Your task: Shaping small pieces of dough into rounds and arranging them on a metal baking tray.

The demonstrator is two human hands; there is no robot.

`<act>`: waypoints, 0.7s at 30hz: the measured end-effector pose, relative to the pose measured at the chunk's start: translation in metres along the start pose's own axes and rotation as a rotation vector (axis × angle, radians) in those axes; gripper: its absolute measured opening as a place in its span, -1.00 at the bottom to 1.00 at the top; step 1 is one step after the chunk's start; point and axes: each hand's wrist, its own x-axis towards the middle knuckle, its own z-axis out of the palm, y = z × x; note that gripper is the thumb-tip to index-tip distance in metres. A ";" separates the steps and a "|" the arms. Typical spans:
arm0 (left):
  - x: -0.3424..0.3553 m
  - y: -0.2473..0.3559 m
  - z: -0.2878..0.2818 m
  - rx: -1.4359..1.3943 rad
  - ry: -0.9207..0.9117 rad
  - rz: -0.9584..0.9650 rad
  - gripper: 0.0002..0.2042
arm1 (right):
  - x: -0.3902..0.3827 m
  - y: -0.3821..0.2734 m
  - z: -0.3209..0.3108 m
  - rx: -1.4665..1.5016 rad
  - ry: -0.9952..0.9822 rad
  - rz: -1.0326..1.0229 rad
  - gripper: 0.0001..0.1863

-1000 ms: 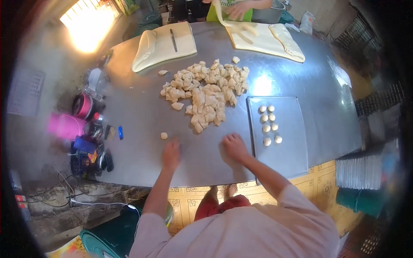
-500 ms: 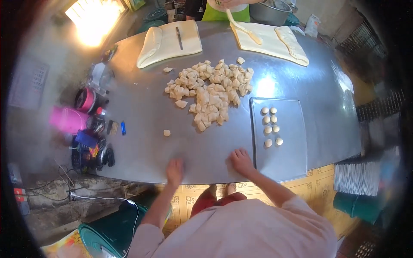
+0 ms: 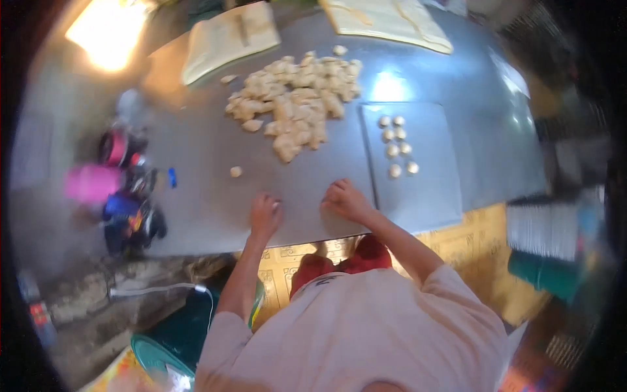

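Note:
Both my hands rest low over the near part of a grey metal table, with fingers curled in. Tucked under my left hand, a small pale spot shows by the fingers, too blurred to name. My right hand is likewise closed beside the tray's left edge; whatever its fingers cover is hidden. Beyond my hands lies a heap of cut dough pieces. One loose dough piece sits apart, ahead and left of my left hand. Several round dough balls stand in two columns on the flat tray at right.
Two folded dough slabs lie at the far side, a left slab with a dark tool on it and a right slab. A blue lighter-like object and a pink container are at left. Stacked trays stand right.
The whole view has shifted, so the table sits higher in the picture. Against the table, my left hand has moved a little right and both hands slightly farther in. The dough balls stay put.

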 end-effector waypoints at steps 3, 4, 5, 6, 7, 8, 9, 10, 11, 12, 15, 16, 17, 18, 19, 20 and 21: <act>0.010 0.069 0.029 -0.212 -0.039 -0.119 -0.67 | -0.041 -0.017 -0.035 0.227 0.220 0.202 -0.82; 0.018 0.099 0.047 -0.240 -0.026 -0.051 -0.68 | -0.055 -0.019 -0.051 0.223 0.254 0.321 -0.80; 0.025 0.128 0.063 -0.286 0.040 0.074 -0.70 | -0.067 -0.018 -0.069 0.220 0.303 0.364 -0.77; 0.033 0.157 0.082 -0.288 -0.063 0.025 -0.71 | -0.078 -0.015 -0.087 0.210 0.379 0.375 -0.74; 0.040 0.183 0.097 -0.339 -0.128 0.066 -0.72 | -0.090 -0.009 -0.106 0.230 0.386 0.432 -0.72; 0.046 0.208 0.113 -0.244 -0.038 0.155 -0.72 | -0.100 -0.001 -0.122 0.240 0.430 0.467 -0.70; 0.051 0.228 0.125 -0.178 0.032 0.273 -0.73 | -0.110 0.008 -0.139 0.239 0.529 0.521 -0.68; 0.054 0.246 0.137 -0.144 0.122 0.332 -0.73 | -0.117 0.017 -0.150 0.242 0.504 0.514 -0.68; 0.056 0.259 0.144 -0.062 0.096 0.383 -0.74 | -0.125 0.027 -0.160 0.231 0.533 0.519 -0.68; 0.057 0.271 0.153 -0.014 0.095 0.378 -0.74 | -0.130 0.036 -0.166 0.210 0.589 0.516 -0.67; 0.059 0.284 0.166 0.115 0.040 0.325 -0.73 | -0.136 0.061 -0.172 0.210 0.352 0.448 -0.67; 0.061 0.283 0.169 0.168 -0.049 0.269 -0.72 | -0.136 0.070 -0.172 0.244 0.354 0.493 -0.66; 0.064 0.282 0.173 0.121 0.078 0.263 -0.71 | -0.133 0.078 -0.171 0.270 0.309 0.533 -0.65; 0.069 0.279 0.174 0.082 0.110 0.212 -0.70 | -0.129 0.086 -0.171 0.286 0.290 0.590 -0.65; 0.075 0.276 0.177 0.035 0.142 0.172 -0.68 | -0.123 0.094 -0.171 0.256 0.320 0.518 -0.64; 0.082 0.272 0.178 0.095 0.096 0.131 -0.67 | -0.116 0.103 -0.172 0.204 0.392 0.436 -0.63; 0.089 0.270 0.180 0.147 0.080 0.128 -0.66 | -0.109 0.111 -0.174 0.139 0.470 0.336 -0.63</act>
